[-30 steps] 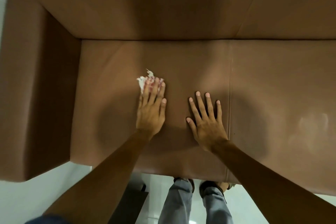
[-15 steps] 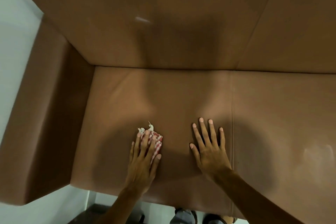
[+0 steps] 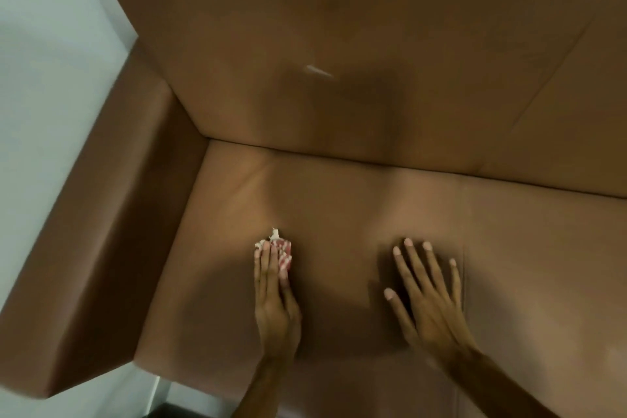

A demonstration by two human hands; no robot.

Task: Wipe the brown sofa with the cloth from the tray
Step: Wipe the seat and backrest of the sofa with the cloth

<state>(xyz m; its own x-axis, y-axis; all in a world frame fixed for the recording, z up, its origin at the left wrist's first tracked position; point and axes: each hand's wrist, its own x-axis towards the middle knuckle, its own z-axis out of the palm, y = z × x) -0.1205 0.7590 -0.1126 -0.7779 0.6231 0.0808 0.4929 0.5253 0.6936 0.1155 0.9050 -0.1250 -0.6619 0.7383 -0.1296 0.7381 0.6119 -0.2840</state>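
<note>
The brown sofa point(image 3: 356, 200) fills the head view, its seat cushion below and its backrest above. My left hand point(image 3: 273, 295) lies flat on the seat and presses a small red-and-white cloth point(image 3: 283, 253) under its fingertips; most of the cloth is hidden beneath the fingers. My right hand point(image 3: 427, 295) rests palm down on the seat to the right, fingers spread, holding nothing. A seam between cushions runs just right of that hand.
The sofa's left armrest point(image 3: 101, 231) rises beside the seat. A pale wall point(image 3: 44, 44) stands behind it on the left. The backrest point(image 3: 339, 44) carries a small light streak. A strip of pale floor shows at the seat's front edge.
The view has tilted upward, so more backrest shows and my legs have left the frame. My left hand with the cloth has slid toward the seat's front edge. My right hand stays planted.
</note>
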